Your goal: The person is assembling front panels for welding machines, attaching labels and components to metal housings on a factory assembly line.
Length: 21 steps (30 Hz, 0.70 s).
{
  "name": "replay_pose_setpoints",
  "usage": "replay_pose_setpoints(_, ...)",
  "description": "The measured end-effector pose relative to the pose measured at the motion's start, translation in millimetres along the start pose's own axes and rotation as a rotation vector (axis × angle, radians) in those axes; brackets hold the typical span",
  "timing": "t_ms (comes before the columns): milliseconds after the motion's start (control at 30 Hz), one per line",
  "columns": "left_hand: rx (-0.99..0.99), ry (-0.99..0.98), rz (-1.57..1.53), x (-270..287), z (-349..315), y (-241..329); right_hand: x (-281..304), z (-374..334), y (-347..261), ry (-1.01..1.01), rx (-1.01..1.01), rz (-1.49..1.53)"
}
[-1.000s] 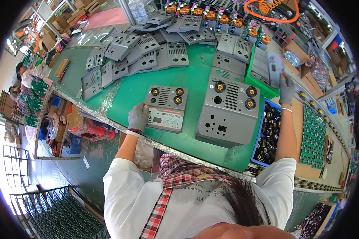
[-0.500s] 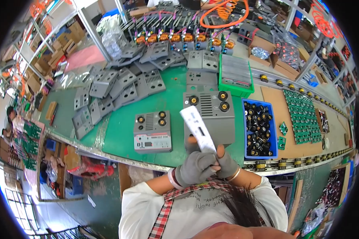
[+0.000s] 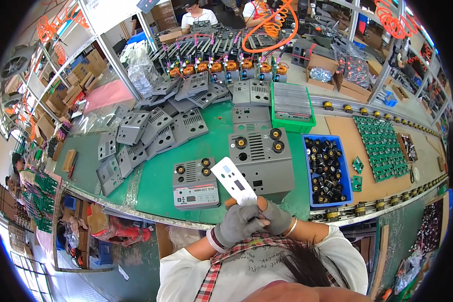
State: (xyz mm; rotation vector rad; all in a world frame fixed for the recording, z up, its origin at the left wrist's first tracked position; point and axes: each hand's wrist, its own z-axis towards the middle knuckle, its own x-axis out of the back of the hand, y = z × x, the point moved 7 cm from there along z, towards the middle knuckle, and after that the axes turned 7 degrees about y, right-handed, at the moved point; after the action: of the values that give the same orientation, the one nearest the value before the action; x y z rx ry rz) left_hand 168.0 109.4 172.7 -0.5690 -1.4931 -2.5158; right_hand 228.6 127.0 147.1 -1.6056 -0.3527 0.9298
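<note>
Both of my hands wear grey gloves with bare fingertips and are together near the table's front edge. A long, thin white panel label (image 3: 232, 179) with dark rectangular windows slants up and left from them. My left hand (image 3: 239, 222) is closed at its lower end, and my right hand (image 3: 277, 217) pinches it beside the left. Just beyond lies a large grey metal housing panel (image 3: 268, 168) with vent slots and three black sockets with brass centres. To its left is a similar grey panel (image 3: 195, 168) carrying a white-and-grey label on its front face.
A blue bin (image 3: 332, 204) of black sockets (image 3: 328, 168) stands on the right, before green circuit boards (image 3: 381, 146). Behind are a green crate (image 3: 307, 124) of grey plates and heaped grey panels (image 3: 141, 128). An orange coiled hose (image 3: 274, 30) hangs overhead; co-workers (image 3: 199, 17) sit at the back.
The white label has tipped further left and lower, turning its face with the windows more toward view. My hands stay together around its end. The whole view has shifted, showing more of the back.
</note>
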Motion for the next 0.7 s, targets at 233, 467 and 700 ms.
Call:
replay_pose_setpoints(233, -0.024, -0.030, -0.033, -0.3, 0.7, 5.6, 5.7, 0.0, 19.1, -0.021, 0.026, 0.054)
replay_pose_setpoints(467, -0.022, -0.040, 0.012, -3.1, -1.1, 8.4, 3.7, -2.5, 11.8, -0.009, 0.000, 0.130)
replay_pose_setpoints(700, -0.101, 0.087, 0.294, 15.5, -2.5, 17.5, 8.2, -1.9, 4.2, 0.036, 0.051, -0.124)
